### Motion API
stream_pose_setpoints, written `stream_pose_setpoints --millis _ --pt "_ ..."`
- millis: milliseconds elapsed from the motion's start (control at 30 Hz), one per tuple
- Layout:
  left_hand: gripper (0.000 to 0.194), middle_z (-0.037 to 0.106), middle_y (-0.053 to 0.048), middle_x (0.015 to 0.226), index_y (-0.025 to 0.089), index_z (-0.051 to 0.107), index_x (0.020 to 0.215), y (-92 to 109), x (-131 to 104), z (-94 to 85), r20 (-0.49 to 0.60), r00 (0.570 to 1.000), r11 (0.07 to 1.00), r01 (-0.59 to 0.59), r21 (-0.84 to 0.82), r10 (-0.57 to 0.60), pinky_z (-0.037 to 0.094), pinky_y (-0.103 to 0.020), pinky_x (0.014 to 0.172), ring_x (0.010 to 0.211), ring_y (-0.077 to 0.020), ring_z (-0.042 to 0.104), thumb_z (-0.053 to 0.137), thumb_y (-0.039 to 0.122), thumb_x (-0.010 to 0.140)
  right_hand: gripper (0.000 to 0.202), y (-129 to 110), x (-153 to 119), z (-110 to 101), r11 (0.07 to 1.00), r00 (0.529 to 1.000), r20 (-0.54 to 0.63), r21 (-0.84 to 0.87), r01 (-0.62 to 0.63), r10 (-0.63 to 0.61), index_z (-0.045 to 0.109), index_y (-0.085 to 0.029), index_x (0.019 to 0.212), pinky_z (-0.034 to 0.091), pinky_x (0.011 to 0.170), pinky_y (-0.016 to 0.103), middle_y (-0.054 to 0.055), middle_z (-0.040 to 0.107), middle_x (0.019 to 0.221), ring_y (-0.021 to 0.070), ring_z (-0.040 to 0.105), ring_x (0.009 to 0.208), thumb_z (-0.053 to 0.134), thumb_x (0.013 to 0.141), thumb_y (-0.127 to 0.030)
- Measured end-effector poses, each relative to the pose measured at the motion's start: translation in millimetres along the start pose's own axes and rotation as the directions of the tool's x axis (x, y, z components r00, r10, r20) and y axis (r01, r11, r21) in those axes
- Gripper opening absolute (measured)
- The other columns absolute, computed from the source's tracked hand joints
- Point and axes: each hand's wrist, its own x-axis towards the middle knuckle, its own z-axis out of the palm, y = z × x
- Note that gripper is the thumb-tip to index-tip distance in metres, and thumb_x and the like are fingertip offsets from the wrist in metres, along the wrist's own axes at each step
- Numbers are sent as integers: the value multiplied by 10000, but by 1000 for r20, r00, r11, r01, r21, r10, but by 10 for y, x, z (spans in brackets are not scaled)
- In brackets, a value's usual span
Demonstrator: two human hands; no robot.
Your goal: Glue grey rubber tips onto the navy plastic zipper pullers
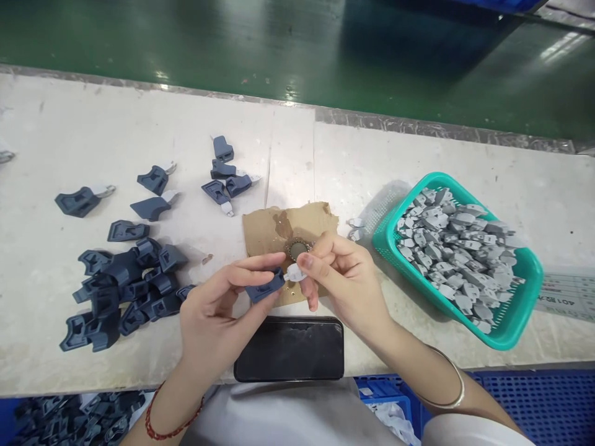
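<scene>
Between the thumb and fingers of my left hand is a dark blue-grey plastic part. My right hand pinches a small light-grey plastic piece, whose end meets the dark part's right end; I cannot tell how far it sits inside. Just beyond my fingers, a round cap with a toothed rim rests on a piece of brown cardboard. A black phone lies below my hands.
Dark plastic parts are heaped at left; several with light-grey ends lie farther back. A green basket full of light-grey pieces stands right. Two loose pieces lie beside it. A green surface runs behind the table.
</scene>
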Motion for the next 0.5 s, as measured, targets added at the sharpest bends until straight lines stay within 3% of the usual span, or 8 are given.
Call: stream_pose_setpoints --millis 133,267,400,500 --pt "265 837 6 1176 301 759 966 -51 -24 -18 27 998 996 -61 63 59 712 -372 927 1089 -240 808 790 62 855 413 3 -31 35 996 999 -26 -89 25 -27 576 -222 661 494 368 207 -40 676 525 92 558 370 845 843 -478" --pt "301 833 10 1193 281 760 1028 -108 -84 -35 38 993 987 -116 114 112 670 -422 1045 1134 -243 793 760 24 872 416 9 -80 73 983 994 -61 -166 79 -90 572 -220 666 487 406 215 -37 663 524 92 564 390 843 848 -478" --pt "395 811 36 1258 290 755 1086 -139 -117 -36 73 985 973 -166 159 156 623 -368 1108 1187 -205 770 761 -27 851 390 43 -97 82 970 991 -69 -222 98 -116 586 -215 682 489 435 217 -28 661 530 97 577 416 814 882 -461" --pt "357 811 38 1262 292 752 1058 -122 -90 -30 70 990 982 -130 133 122 598 -332 1127 1224 -187 751 745 -13 873 377 73 -88 72 975 992 -63 -203 95 -109 597 -215 697 503 440 216 -27 665 535 97 585 421 795 895 -466"
